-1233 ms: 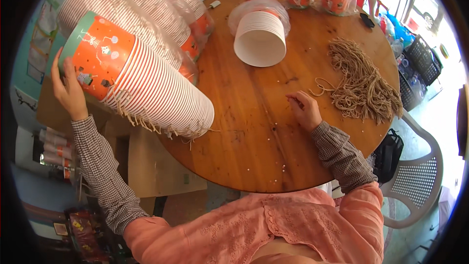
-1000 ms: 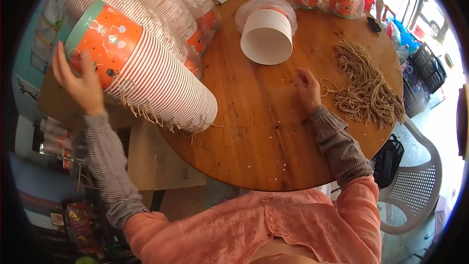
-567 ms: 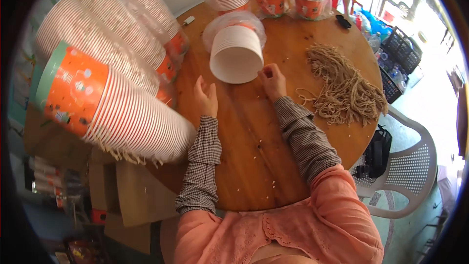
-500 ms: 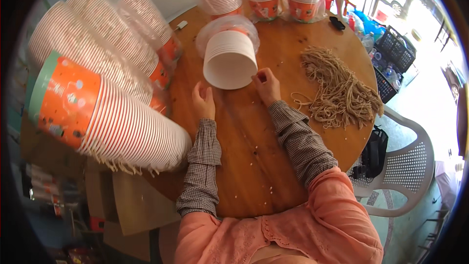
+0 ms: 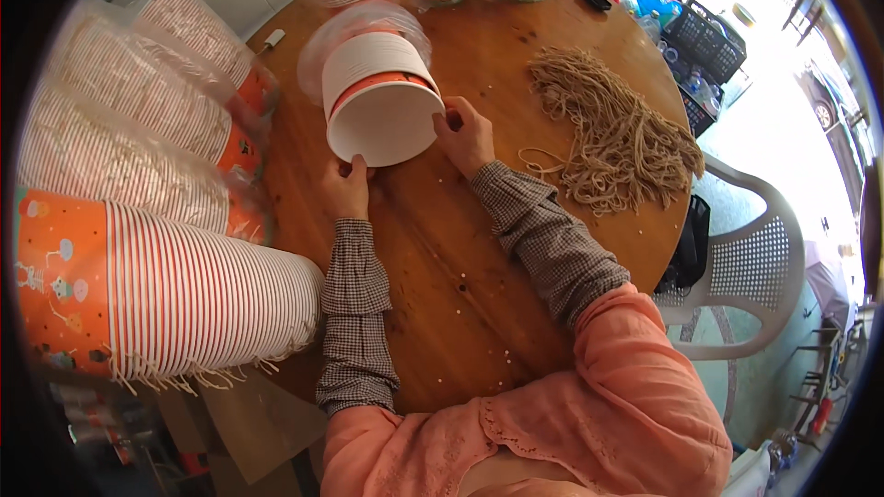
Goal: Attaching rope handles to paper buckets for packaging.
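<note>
A white paper bucket (image 5: pixel 387 124) with an orange printed band lies on its side, its open mouth toward me. It juts partway out of a nested stack of like buckets (image 5: pixel 368 52), whose far end sits in a clear plastic bag (image 5: pixel 318 51). With thumb and fingers, my right hand (image 5: pixel 466 136) pinches the right edge of its rim. My left hand (image 5: pixel 346 188) is closed at the lower left of the rim, its thumb at the inner edge; some of its fingers are hidden.
Left of my arm leans a long stack of orange buckets (image 5: pixel 212 285) with string ends hanging along it. Bagged stacks (image 5: pixel 138 138) stand behind. A heap of tan strings (image 5: pixel 612 129) lies on the round wooden table (image 5: pixel 442 248). A grey plastic chair (image 5: pixel 750 267) stands at the right.
The front bucket has slid out toward me, so its orange band now shows. Both hands have come onto its rim. The whole view has shifted a little.
</note>
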Demonstrator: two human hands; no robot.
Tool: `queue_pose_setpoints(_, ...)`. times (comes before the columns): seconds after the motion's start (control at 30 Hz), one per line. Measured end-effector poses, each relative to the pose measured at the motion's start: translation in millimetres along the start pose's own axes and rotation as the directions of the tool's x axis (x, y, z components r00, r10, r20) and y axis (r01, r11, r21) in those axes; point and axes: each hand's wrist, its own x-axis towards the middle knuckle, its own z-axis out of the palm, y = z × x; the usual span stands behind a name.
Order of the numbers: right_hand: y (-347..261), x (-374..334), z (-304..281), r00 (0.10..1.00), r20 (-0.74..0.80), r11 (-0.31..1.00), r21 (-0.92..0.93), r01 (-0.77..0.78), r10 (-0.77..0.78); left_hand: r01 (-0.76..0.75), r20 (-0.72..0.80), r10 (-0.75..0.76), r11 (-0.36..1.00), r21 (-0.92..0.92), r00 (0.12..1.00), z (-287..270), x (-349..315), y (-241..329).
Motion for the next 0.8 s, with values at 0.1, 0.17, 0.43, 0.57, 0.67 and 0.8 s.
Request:
queue_pose_setpoints(0.1,-2,-8,-11,0.997,0.076,0.997,-0.081,0.019,-0.013,0.013,0.028,-0.007,0.976,-0.217,1.000,3,-9,3)
queue_pose_setpoints(0.17,-3,-19,-20,0.995,0.103,0.996,-0.089,0.009,0.000,0.150,0.164,-0.094,0.912,-0.381,0.982,0,-24,2)
queue_pose_setpoints(0.43,-24,-55,-89,0.980,0.173,0.976,-0.174,0.130,-0.100,0.140,0.225,-0.069,0.939,-0.314,0.972,-14,-81,15)
queue_pose_setpoints(0.57,-10,-39,-146,0.978,-0.053,0.908,-0.384,0.166,-0.201,0.109,0.211,-0.035,0.930,-0.352,0.977,-23,-99,12)
queue_pose_setpoints(0.67,1,-32,-175,0.992,-0.039,0.866,-0.492,0.086,-0.121,0.125,0.202,-0.050,0.917,-0.379,0.978,-23,-117,22)
queue_pose_setpoints(0.8,2,-37,-153,0.973,0.174,0.820,-0.527,0.222,-0.151,0.123,0.198,-0.062,0.943,-0.310,0.978,-34,-126,17)
